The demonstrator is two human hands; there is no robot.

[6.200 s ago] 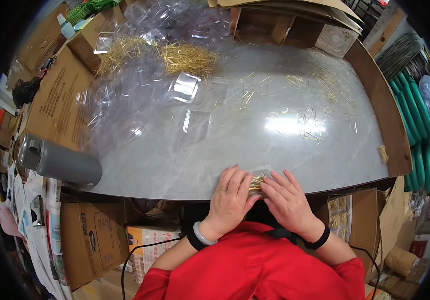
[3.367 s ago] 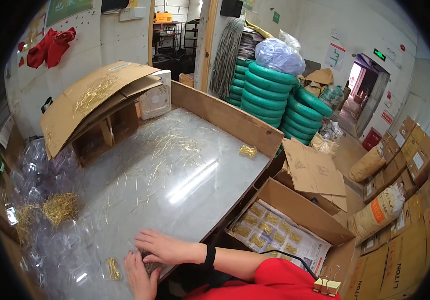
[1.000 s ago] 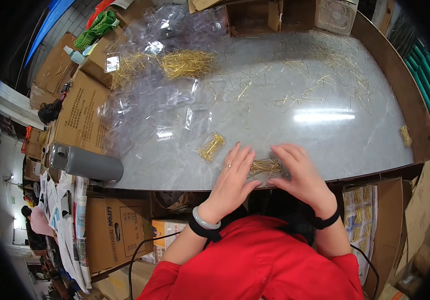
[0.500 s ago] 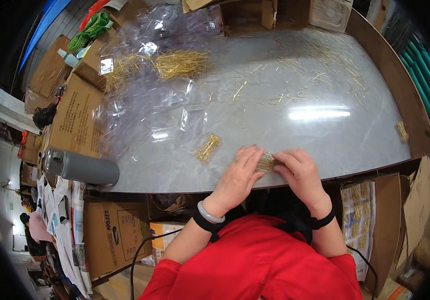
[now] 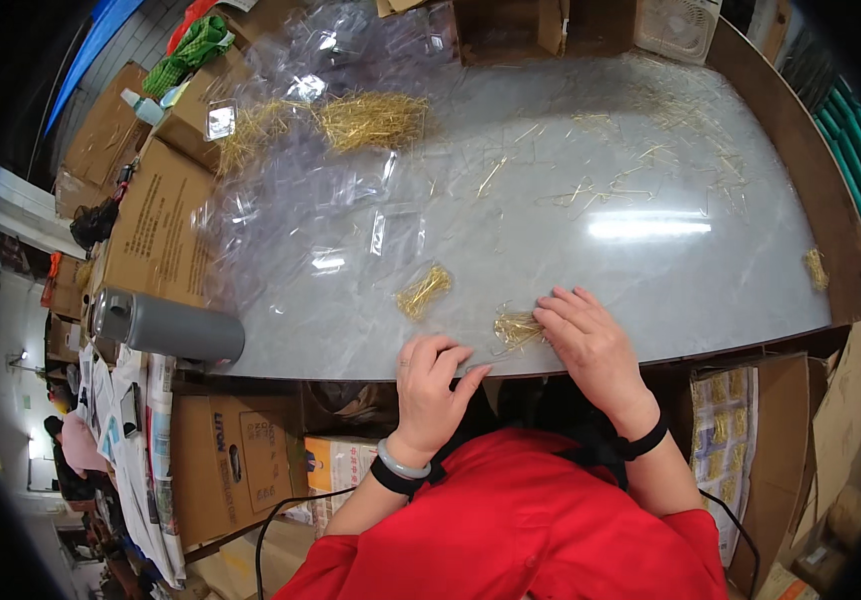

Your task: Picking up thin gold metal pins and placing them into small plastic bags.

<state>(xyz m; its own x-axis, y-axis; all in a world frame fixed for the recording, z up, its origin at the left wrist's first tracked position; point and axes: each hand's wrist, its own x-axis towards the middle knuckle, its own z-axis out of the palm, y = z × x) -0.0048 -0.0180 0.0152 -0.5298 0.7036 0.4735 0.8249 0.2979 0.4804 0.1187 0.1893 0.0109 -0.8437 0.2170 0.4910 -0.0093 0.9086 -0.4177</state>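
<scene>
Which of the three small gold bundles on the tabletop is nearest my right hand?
The front bundle, at the fingertips of your right hand; the second bundle lies farther left on the tabletop, the third bundle far right beside the brown border.

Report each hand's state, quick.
Left hand: loosely open, nothing seen in it.
Right hand: at the right end of the gold wire bundle; gripping or merely touching cannot be told.
</scene>
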